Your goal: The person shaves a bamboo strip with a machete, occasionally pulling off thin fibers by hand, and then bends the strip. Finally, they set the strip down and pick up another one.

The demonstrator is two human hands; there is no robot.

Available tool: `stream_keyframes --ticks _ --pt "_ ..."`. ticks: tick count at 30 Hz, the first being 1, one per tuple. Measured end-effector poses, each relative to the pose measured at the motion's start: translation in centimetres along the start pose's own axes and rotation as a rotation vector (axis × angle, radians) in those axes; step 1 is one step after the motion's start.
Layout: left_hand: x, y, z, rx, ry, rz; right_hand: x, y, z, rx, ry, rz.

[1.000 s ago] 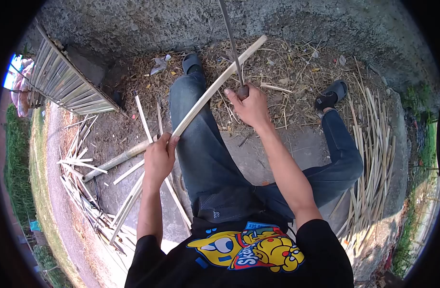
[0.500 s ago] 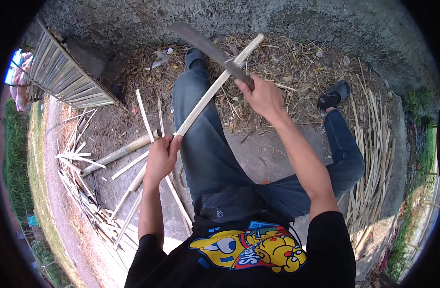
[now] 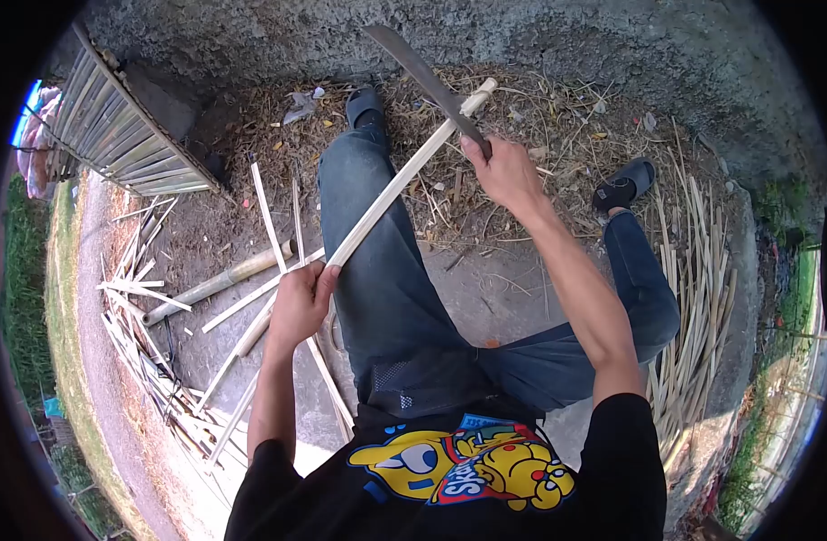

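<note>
My left hand (image 3: 302, 302) is closed around the near end of a pale bamboo strip (image 3: 391, 192), which slants up and to the right across my thigh. In my right hand (image 3: 506, 174) is the handle of a machete (image 3: 422, 74); the fingers are wrapped round it and hide most of the grip. Its long dark blade points up and to the left. The blade crosses the strip close to the far end, where the wood looks nicked or shaved.
Split bamboo strips (image 3: 138, 361) lie heaped on the left, beside a round bamboo pole (image 3: 219, 281). Another pile of strips (image 3: 697, 316) is at the right. A slatted bamboo panel (image 3: 129, 126) leans near the rough wall (image 3: 521, 41). Shavings litter the ground ahead.
The machete and my right hand have moved right and slightly down, towards the far end of the strip. My left hand keeps its hold in nearly the same place.
</note>
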State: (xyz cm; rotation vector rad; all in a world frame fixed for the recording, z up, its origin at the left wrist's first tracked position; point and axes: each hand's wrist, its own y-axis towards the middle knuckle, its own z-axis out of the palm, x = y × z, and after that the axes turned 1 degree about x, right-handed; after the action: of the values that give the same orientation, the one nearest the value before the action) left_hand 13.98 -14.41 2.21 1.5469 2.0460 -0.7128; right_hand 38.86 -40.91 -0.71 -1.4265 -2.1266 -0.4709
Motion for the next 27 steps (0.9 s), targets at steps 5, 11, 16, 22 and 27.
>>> stream_keyframes --ticks 5,11,16,22,27 --pt "0.9 -0.4 -1.4 -0.025 0.008 0.0 -0.6 -3.6 1.6 0.007 -0.24 -0.326" --pt "0.9 0.0 -1.9 0.034 0.093 0.047 -4.1 1.0 -2.6 -0.1 -0.084 0.058" --pt "0.1 0.4 -0.7 -0.022 0.025 0.063 0.9 -4.5 1.2 0.052 -0.211 -0.29" --pt "4.2 -6.5 -6.5 0.073 0.073 -0.126 -23.3 6.8 -6.9 -0.39 0.46 0.685" --pt "2.4 -3.7 -3.1 -0.042 0.231 -0.053 -17.8 -1.8 -6.8 -0.399 0.664 0.521"
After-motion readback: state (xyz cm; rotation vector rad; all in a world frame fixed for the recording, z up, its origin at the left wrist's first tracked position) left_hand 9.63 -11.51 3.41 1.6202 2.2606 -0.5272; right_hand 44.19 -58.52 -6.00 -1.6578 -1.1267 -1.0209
